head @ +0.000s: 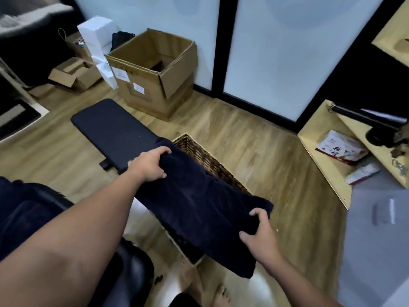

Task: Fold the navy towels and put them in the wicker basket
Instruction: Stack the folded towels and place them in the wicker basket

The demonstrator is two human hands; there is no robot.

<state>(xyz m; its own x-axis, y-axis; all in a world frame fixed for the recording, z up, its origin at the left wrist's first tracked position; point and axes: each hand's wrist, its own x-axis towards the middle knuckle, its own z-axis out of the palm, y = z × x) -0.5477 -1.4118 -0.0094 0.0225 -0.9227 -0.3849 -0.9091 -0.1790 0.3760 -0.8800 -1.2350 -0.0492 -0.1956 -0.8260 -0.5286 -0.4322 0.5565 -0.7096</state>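
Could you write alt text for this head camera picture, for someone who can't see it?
Both hands, left and right, hold a folded navy towel over a wicker basket on a wood floor. An open cardboard box stands beyond.

The red-and-white packet (342, 149) on the shelf (314, 138) bears Chinese characters, too blurred to read.

You look through a wide-angle lens that bows the frame edges; the frosted panels (287, 52) behind glow pale and cast soft, even light on the wooden floor (254, 134). Your near forearm (66, 240) and the corners smear with blur, the navy towel (199, 207) loses its texture in darkness, and shadows stay faint
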